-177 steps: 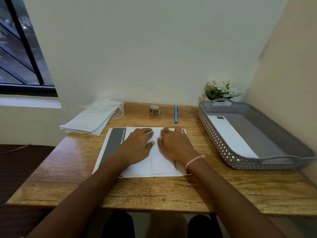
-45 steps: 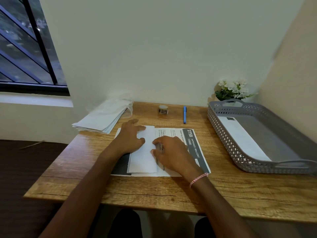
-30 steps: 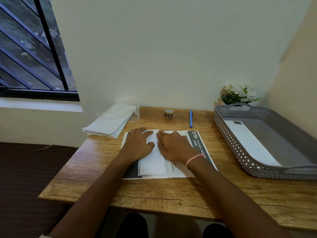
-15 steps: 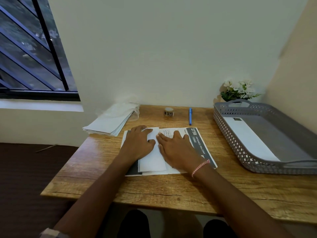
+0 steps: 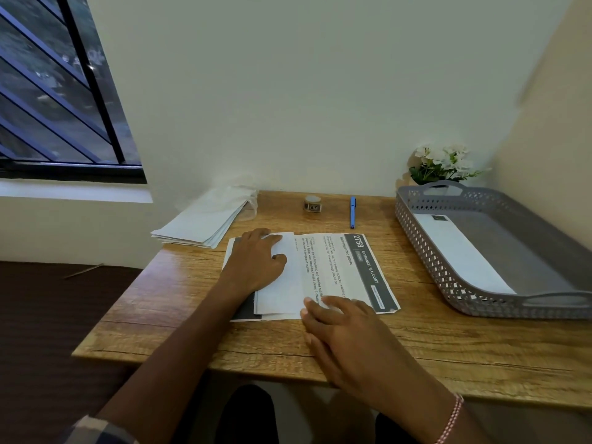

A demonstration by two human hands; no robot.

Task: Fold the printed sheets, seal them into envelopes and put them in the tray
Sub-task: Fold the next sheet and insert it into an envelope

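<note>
**Two flat hands, one fold half made**

Left hand point(image 5: 256, 262) lies flat, fingers spread, pressing the turned-over flap of the printed sheet point(image 5: 336, 267) at mid-desk. Right hand point(image 5: 341, 330), fingers straight, touches the sheet's near edge by the crease. Neither grips anything. One envelope point(image 5: 461, 251) lies in the grey tray point(image 5: 426, 251); spare envelopes point(image 5: 205, 222) wait far left. The likely risk is that the paper beneath point(image 5: 245, 310) lets the sheet slide, skewing the crease so it jams in an envelope.
</note>
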